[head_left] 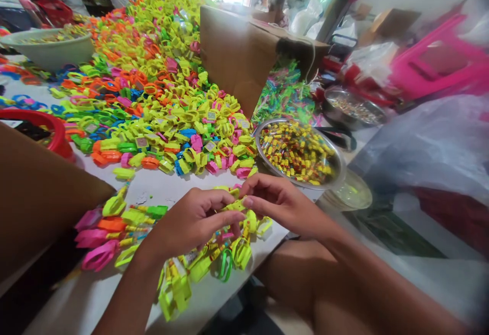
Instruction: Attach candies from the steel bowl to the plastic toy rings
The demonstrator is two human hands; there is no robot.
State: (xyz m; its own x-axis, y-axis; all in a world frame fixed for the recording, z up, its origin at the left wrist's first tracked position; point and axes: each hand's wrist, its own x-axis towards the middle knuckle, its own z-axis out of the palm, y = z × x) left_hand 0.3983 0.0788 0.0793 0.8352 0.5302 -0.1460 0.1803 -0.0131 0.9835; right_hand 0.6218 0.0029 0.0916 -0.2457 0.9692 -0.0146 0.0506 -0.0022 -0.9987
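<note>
Indoors, at a white table [225,294]: a person works bare-handed on the near side of a steel bowl [338,168] heaped with small yellow-and-red pieces [292,151].
Yellow-green piece [236,205]: small and apparently plastic, it sits between the fingertips, nearer than the steel bowl and to its left.
Left hand [204,218]: thumb and bent fingers close about the piece's left end; how firmly they press cannot be told.
Right hand [277,201]: thumb and forefinger pinch the opposite end, the other fingers curled and partly hidden.
Handling: the piece looks light, thin-walled and fairly stiff, with some spring in it; its smooth surface could slip, and a hard squeeze might bend or crack it.
Where to hold: the two ends, between thumb and fingertip, seem the best purchase, leaving the middle free of pressure.
Banded assortment [114,223]: pink, orange and yellow-green pieces lie well left of the steel bowl, on its near side.
Bright pile [164,106]: a mound of coloured plastic bands spreads left of the steel bowl and far beyond it.
Cardboard box [233,55]: it stands behind the steel bowl, to its left.
</note>
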